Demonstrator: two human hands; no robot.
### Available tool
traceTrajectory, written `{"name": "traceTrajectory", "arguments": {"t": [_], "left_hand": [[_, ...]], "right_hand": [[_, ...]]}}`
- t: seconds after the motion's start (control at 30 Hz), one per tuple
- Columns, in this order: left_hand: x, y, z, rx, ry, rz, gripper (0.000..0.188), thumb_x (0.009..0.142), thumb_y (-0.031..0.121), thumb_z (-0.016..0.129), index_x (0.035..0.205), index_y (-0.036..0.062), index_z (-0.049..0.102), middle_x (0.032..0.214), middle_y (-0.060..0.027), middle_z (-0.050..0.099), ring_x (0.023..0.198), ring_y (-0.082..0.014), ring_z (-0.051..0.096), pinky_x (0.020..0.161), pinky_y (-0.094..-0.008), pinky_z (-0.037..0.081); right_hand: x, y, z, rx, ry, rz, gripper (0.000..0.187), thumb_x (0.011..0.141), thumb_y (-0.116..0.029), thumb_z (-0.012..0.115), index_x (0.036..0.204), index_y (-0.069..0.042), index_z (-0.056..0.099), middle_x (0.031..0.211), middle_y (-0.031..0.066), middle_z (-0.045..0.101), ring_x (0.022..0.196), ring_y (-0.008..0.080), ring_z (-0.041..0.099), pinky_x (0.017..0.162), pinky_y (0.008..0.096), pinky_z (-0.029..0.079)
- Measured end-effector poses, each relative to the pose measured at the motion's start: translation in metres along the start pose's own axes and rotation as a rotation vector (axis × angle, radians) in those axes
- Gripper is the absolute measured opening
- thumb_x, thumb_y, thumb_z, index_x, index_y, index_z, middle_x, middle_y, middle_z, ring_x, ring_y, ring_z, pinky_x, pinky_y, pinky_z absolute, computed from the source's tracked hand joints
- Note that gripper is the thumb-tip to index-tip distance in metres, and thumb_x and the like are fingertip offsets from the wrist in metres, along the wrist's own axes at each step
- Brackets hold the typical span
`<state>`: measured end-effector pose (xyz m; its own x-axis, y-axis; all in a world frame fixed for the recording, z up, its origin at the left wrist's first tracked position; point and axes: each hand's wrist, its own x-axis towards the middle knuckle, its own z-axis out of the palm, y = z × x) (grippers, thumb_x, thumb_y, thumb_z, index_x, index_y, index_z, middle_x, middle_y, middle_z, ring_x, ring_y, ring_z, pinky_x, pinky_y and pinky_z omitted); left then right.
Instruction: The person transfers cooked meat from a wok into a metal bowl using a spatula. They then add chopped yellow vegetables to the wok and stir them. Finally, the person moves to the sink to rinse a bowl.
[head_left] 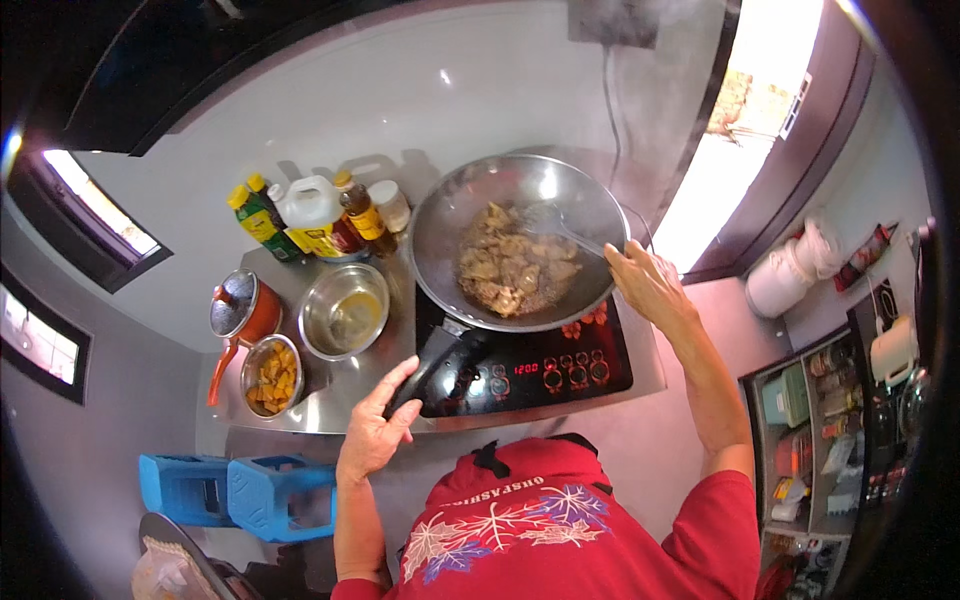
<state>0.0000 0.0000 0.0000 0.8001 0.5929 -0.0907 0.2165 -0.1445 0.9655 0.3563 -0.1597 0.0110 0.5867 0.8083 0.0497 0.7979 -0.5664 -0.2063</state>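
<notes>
A large metal wok [437, 215] stands on a black induction cooktop [530, 380], with browned, saucy pieces of food [515, 262] inside that look like meat. My right hand [648, 283] is closed around the handle of a spatula [577, 237] at the wok's right rim. The spatula's head reaches into the wok at the back edge of the food, partly blurred by steam. At the near left, my left hand [380, 430] has the end of the black wok handle [437, 362] between its thumb and fingers.
Left of the wok stand a steel bowl [313, 322] with some liquid, a bowl of orange-brown chunks [272, 378] and a lidded orange saucepan [262, 310]. Several bottles [362, 215] and a white jar [390, 205] line the wall. Blue plastic stools [275, 490] are below the counter. Shelves [810, 440] stand right.
</notes>
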Motion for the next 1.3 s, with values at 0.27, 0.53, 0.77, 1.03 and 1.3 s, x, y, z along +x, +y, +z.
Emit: {"name": "traceTrajectory", "arguments": {"t": [0.27,0.53,0.77,1.03,1.3], "left_hand": [[0.002,-0.008,0.014,-0.031,0.043,-0.006,0.050,0.087,0.010,0.060,0.134,0.0080,0.045,0.098,-0.0030,0.058,0.067,-0.0059,0.049,0.054,-0.0214,0.046],[0.005,-0.011,0.013,-0.023,0.057,0.042,0.050,0.085,0.006,0.059,0.134,0.0081,0.046,0.086,-0.0028,0.057,0.061,-0.0062,0.050,0.053,-0.0204,0.047],[0.005,-0.011,0.011,-0.059,0.046,0.043,0.052,0.085,0.005,0.060,0.134,0.0069,0.045,0.089,-0.0023,0.057,0.061,-0.0064,0.050,0.053,-0.0206,0.046],[0.006,-0.011,0.012,-0.094,0.036,0.058,0.055,0.084,0.009,0.063,0.135,0.0026,0.042,0.097,-0.0044,0.057,0.066,-0.0064,0.050,0.053,-0.0202,0.046],[0.006,-0.014,0.007,-0.262,-0.004,0.099,0.064,0.084,0.023,0.067,0.137,0.0030,0.038,0.107,-0.0052,0.052,0.083,-0.0091,0.052,0.065,-0.0213,0.045]], "right_hand": [[-0.046,-0.007,-0.003,-0.090,0.670,-0.293,0.026,0.077,-0.009,0.062,0.103,-0.007,0.060,0.096,0.0079,0.055,0.093,0.0242,0.054,0.076,0.0374,0.042],[-0.143,-0.017,0.096,0.342,0.653,-0.006,0.012,0.072,0.003,0.061,0.082,-0.003,0.059,0.090,0.0098,0.061,0.089,0.0292,0.056,0.078,0.0389,0.045],[-0.140,-0.029,0.100,0.274,0.652,-0.005,0.013,0.073,0.001,0.062,0.085,-0.005,0.060,0.098,0.0063,0.064,0.093,0.0279,0.055,0.082,0.0388,0.041],[-0.148,-0.038,0.113,0.180,0.620,0.008,0.018,0.072,-0.002,0.063,0.090,-0.007,0.062,0.098,0.0018,0.065,0.096,0.0233,0.053,0.083,0.0382,0.037],[-0.148,-0.041,0.109,0.076,0.559,0.009,0.020,0.070,-0.003,0.064,0.089,-0.009,0.062,0.103,0.0001,0.065,0.101,0.0222,0.052,0.088,0.0385,0.033]]}}
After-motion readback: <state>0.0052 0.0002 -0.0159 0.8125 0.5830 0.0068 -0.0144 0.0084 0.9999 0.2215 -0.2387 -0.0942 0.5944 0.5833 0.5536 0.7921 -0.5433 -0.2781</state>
